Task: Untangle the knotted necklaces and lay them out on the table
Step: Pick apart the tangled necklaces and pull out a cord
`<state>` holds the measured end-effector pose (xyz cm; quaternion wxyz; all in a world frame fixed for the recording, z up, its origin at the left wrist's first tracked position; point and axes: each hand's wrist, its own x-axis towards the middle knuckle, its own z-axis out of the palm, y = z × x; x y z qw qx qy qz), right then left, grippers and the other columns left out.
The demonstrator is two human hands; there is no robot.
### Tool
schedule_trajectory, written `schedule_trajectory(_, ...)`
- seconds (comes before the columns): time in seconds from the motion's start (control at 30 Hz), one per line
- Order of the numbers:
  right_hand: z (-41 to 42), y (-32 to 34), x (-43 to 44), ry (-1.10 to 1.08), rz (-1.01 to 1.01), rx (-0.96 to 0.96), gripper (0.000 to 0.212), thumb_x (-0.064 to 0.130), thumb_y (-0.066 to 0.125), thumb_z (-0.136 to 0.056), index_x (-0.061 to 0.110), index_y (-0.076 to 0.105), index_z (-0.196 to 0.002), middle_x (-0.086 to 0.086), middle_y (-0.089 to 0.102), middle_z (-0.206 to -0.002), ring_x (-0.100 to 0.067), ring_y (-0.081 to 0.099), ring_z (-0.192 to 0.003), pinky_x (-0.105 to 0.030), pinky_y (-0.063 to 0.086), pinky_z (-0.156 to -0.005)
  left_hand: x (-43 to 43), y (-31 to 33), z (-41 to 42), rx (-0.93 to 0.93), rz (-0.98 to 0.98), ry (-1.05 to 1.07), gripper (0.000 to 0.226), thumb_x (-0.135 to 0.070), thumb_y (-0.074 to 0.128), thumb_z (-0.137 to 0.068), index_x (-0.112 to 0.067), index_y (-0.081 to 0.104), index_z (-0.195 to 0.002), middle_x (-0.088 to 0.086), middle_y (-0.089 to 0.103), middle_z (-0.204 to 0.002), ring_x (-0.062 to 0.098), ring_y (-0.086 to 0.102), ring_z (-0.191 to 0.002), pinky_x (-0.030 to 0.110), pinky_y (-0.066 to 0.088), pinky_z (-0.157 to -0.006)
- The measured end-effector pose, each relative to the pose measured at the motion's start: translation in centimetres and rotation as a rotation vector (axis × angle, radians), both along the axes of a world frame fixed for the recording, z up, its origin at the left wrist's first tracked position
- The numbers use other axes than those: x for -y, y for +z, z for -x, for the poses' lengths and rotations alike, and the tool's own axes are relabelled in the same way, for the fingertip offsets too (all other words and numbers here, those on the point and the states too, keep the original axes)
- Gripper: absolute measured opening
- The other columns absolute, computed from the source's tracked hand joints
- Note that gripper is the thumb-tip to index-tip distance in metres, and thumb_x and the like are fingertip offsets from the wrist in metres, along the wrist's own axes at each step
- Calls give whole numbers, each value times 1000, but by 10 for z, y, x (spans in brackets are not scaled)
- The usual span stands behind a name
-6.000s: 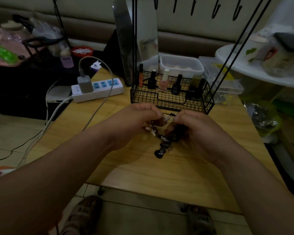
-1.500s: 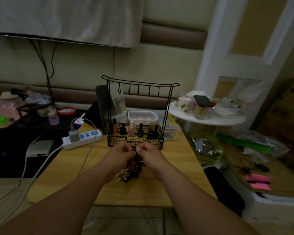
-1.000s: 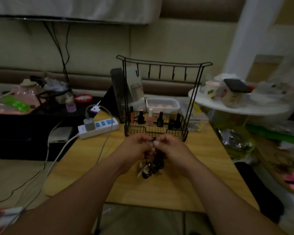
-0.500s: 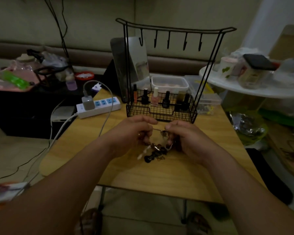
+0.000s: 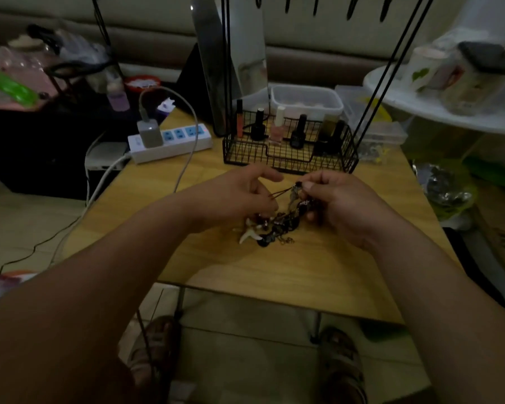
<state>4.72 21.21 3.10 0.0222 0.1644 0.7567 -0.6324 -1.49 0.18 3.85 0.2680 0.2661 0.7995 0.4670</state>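
Note:
A knotted clump of necklaces [image 5: 274,225] with dark beads and pale tooth-shaped pendants rests partly on the wooden table [image 5: 289,272], between my hands. My right hand [image 5: 336,205] pinches the upper end of the clump just above the table. My left hand [image 5: 245,196] holds a thin cord that runs taut across to the right hand's fingertips. The lower beads and a small chain trail onto the tabletop.
A black wire rack [image 5: 289,147] with several nail polish bottles stands just behind my hands, a mirror [image 5: 233,62] leaning beside it. A white power strip [image 5: 169,141] with a charger cable lies at the left rear. Plastic boxes [image 5: 306,102] sit behind; a white round side table [image 5: 449,106] stands at right.
My head has tilted down from the wall toward the table. My hands have drawn slightly apart, stretching a cord between them, and the clump has sunk onto the tabletop.

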Motion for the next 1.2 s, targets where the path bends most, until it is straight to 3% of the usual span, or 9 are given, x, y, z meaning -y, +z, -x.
schedule_trajectory(0.1,3,-1,-3,-25,48,-26,17,11,55,-104,15,71,-102,-7,69,-96,-22,64,-85,-32,53,-65,1,-2,-4,-219,233,-74,50,-29,79,-90,-31,54,-133,-10,64,-111,7,67,-97,26,56,-81)
schedule_trajectory(0.27,7,-2,-3,-91,-68,-19,16,13,55,-105,18,70,-102,-4,71,-95,-19,66,-81,-33,54,-65,2,-10,-1,-455,327,-67,4,-26,70,-94,-26,66,-95,-11,55,-105,8,58,-94,13,43,-71)
schedule_trajectory(0.4,9,0,-1,-7,-410,-31,12,20,59,-103,24,70,-100,4,67,-94,-13,61,-81,-27,44,-62,3,2,2,-230,20,184,7,-19,59,-102,-14,63,-103,-3,74,-98,-2,69,-88,22,54,-73)
schedule_trajectory(0.57,-1,5,10,81,-548,1,15,14,63,-98,27,71,-99,6,67,-102,-11,61,-87,-26,42,-64,-1,15,-8,21,-259,239,3,-8,58,-100,-4,58,-100,14,76,-98,23,76,-88,38,64,-84)
schedule_trajectory(0.73,-17,12,31,271,-479,-215,29,19,72,-94,33,68,-120,19,65,-117,4,61,-98,-15,47,-74,3,19,-17,68,-364,126,5,-4,58,-97,-8,57,-95,8,73,-89,19,66,-74,33,55,-72)
schedule_trajectory(0.83,-18,8,39,278,-450,-252,7,24,70,-98,28,72,-103,10,73,-95,-3,67,-85,-28,54,-79,5,23,-17,91,-444,122,7,-4,55,-98,-10,57,-94,8,66,-84,20,59,-71,30,52,-67)
schedule_trajectory(0.93,-15,10,33,231,-339,-196,7,20,69,-98,23,74,-103,1,78,-97,-14,74,-91,-40,60,-89,5,17,-10,121,-471,312,8,-7,52,-100,-10,58,-96,6,63,-83,18,61,-72,33,53,-69)
schedule_trajectory(1.1,-18,10,19,170,198,-51,19,4,59,-101,8,68,-117,-13,79,-108,-28,76,-100,-39,62,-87,0,2,-6,-53,-214,429,6,-8,61,-100,-12,63,-103,9,66,-94,25,67,-80,39,59,-76)
schedule_trajectory(1.2,-19,5,14,193,265,-9,22,-2,52,-102,4,65,-120,-17,77,-113,-30,75,-105,-36,63,-82,-6,-4,-9,-218,-87,338,16,-9,63,-99,-23,62,-106,3,67,-106,19,69,-90,32,59,-72)
